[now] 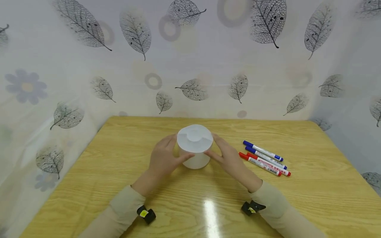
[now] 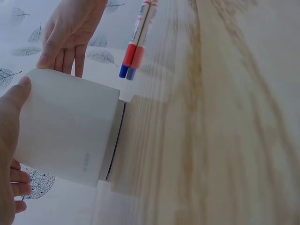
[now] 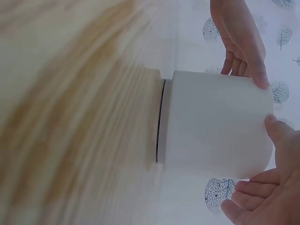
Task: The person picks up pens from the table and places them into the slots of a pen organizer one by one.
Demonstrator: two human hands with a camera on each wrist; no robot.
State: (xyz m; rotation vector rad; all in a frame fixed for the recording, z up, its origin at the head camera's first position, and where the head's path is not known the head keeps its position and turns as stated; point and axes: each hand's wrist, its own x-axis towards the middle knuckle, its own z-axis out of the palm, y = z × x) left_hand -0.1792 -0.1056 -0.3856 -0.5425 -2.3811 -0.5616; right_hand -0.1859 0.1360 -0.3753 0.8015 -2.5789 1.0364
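"Two pale sleeves are nearest. What is strapped to them?"

"One small black device with a yellow mark on the left, and a similar one on the right. Between them, a streak of light shines on the wood-grained counter."

"And the hands?"

"Both are occupied. The left hand grips the left side of a white cylindrical container, thumb on the near face, fingers along the side. The right hand holds the opposite side the same way; the two thumb tips are near each other but apart, close to the upper edge."

"Where does the container stand?"

"Upright around the middle of the counter, on a narrower base with a thin dark line. Its top shows a round centre."

"What lies to the right?"

"Four marker pens, slantwise, near the right hand: two red ones, and two blue ones farther back."

"Beyond those?"

"A leaf-printed backdrop, rising behind the counter's far edge, patterned with rings and flowers too."
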